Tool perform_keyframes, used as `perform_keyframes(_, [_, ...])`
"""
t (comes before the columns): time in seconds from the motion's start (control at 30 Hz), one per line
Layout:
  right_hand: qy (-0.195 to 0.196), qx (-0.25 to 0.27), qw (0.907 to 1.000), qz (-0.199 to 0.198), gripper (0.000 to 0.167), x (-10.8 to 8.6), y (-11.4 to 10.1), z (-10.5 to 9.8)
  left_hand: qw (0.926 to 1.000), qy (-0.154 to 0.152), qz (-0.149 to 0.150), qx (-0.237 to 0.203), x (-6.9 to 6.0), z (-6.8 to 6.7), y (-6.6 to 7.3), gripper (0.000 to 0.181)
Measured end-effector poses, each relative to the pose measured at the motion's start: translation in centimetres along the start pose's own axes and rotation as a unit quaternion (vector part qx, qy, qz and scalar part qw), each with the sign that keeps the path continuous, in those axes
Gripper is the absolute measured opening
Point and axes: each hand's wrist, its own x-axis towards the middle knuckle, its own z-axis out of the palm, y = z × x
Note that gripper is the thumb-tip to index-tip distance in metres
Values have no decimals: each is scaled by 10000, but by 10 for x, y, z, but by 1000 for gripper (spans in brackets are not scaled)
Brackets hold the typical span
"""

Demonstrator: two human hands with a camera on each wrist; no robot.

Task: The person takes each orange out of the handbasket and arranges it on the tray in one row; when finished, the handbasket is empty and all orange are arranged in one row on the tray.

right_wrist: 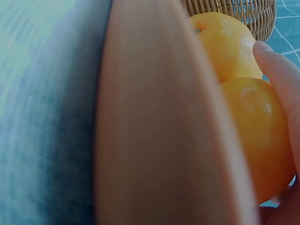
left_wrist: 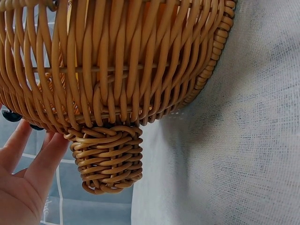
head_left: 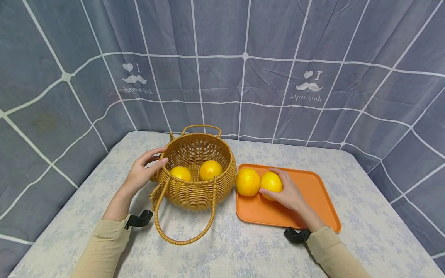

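Observation:
My left hand [head_left: 144,172] rests against the left side of a round wicker basket [head_left: 194,197], its thumb and forefinger at the rim. The left wrist view shows the fingers of this hand [left_wrist: 23,187] touching the outer weave beside a woven stub [left_wrist: 108,157]. Two oranges, one left [head_left: 180,173] and one right [head_left: 210,170], lie inside the basket. On an orange plastic tray [head_left: 306,193], my right hand [head_left: 290,191] grips an orange [head_left: 272,183] between thumb and fingers. Another orange [head_left: 247,182] touches it on the left, close to the basket.
One basket handle [head_left: 184,242] hangs down over the tabletop [head_left: 222,255] at the front; a second handle [head_left: 201,126] stands up behind. A checked grey-blue curtain [head_left: 222,85] surrounds the back and sides of the table. Black straps [head_left: 139,219] sit on both wrists.

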Motion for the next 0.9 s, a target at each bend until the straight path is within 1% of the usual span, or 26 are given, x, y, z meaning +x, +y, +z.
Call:
perform_keyframes(0.2, [88,-53,9999,-117,82,0,2,1,10000,9,7,-12,0,0,0,45])
perform_keyframes(0.4, [68,-16,10000,-43,85,1,3,1,10000,1,-11,-25,0,0,0,46])
perform_keyframes(0.9, [58,68,9999,-49,87,1,3,1,10000,10,3,-8,0,0,0,46])
